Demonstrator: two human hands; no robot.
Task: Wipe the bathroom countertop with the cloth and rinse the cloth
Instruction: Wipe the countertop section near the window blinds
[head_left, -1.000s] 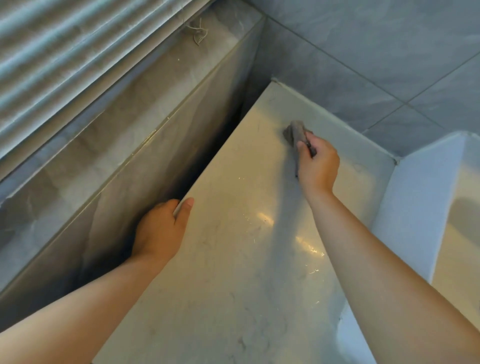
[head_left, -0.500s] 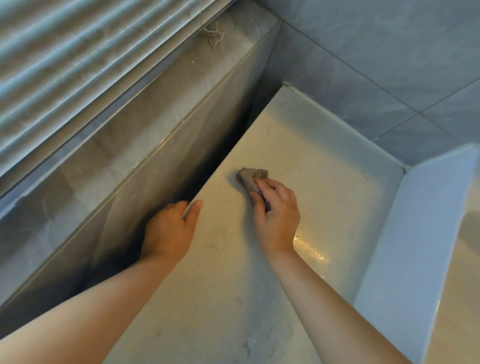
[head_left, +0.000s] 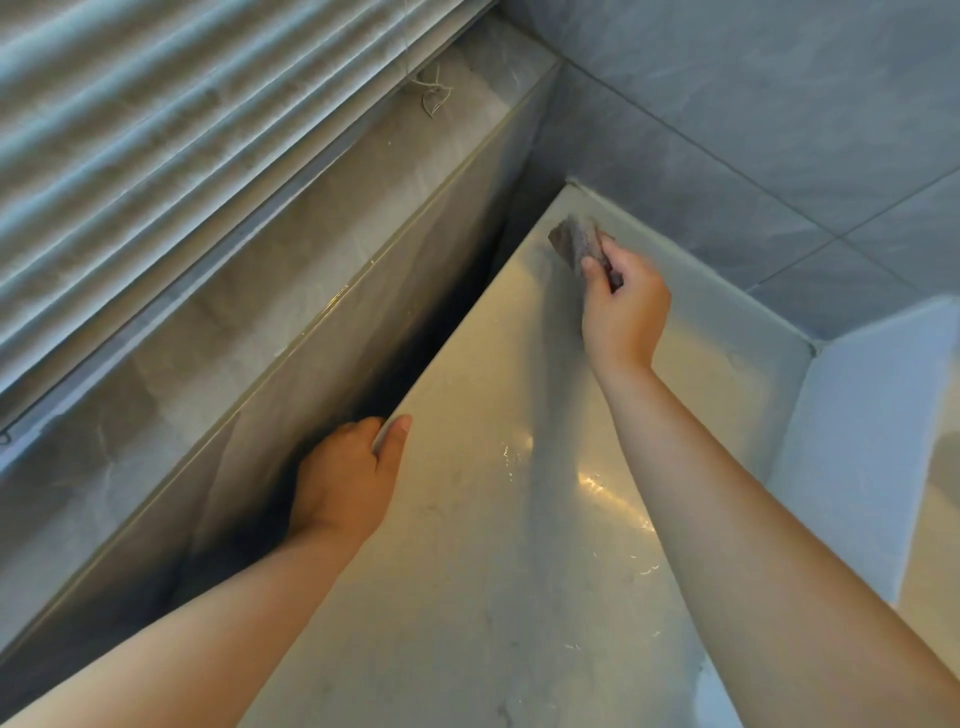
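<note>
From the head camera, looking down, a pale marbled desk (head_left: 467, 571) runs away from the person and narrows to a far corner. The cloth (head_left: 576, 241), a small brownish-grey wad, lies on the desk top right in that far corner, just beside the low raised lip (head_left: 701, 291) along the desk's back edge. The right hand (head_left: 623, 312) reaches across the desk to it, arm stretched out. Its grip is closed on the cloth, with fingers curled over the wad's near end and the thumb alongside, so the cloth is held down against the desk surface. The far end of the cloth sticks out past the fingertips toward the corner. The left hand (head_left: 343, 478) is at the desk's left edge, about halfway along it. Its thumb lies flat on the desk top and the fingers wrap down over the edge, out of sight, so its grip clamps the edge. A wet sheen (head_left: 587, 478) glints on the middle of the desk, between the two arms. Left of the desk is a dark gap, then a grey stone ledge (head_left: 311, 249) standing higher than the desk, with a slatted blind (head_left: 156, 130) above it and a thin cord (head_left: 434, 96) resting on the ledge's far end. Grey wall tiles (head_left: 753, 130) rise behind the desk's back edge. A white panel (head_left: 857, 441) stands upright at the desk's right side.
</note>
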